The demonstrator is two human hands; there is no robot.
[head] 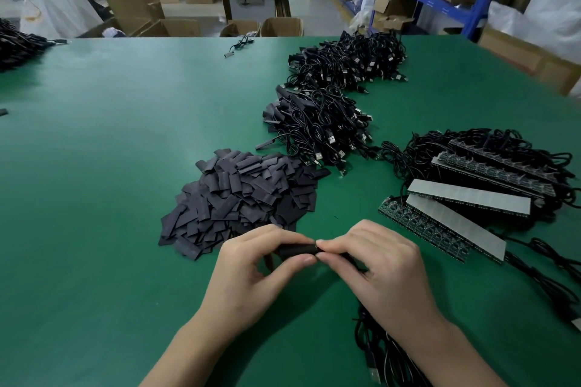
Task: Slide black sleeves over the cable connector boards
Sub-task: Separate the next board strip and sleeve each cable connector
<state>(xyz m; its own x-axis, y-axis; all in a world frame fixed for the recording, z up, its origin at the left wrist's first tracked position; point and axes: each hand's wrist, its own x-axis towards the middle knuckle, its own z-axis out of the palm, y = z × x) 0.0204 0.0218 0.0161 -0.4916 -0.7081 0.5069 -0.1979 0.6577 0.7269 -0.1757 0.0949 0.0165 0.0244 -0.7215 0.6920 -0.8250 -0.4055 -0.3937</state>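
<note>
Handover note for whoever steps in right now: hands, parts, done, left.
Left hand pinches a sleeve above the mat. Right hand pinches its right end, where the cable comes out. Its inside is hidden.
Loose sleeves: pile ahead of the left hand. Unsleeved boards with cables: stack at right.
Done, apparently sleeved: near heap and far heap of cables.
Left: finish this sleeve, then the stack.

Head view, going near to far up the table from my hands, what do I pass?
The black sleeve pinched by left hand and right hand → pile of loose black sleeves → nearer heap of USB cables → farther heap of USB cables → cardboard boxes.
</note>
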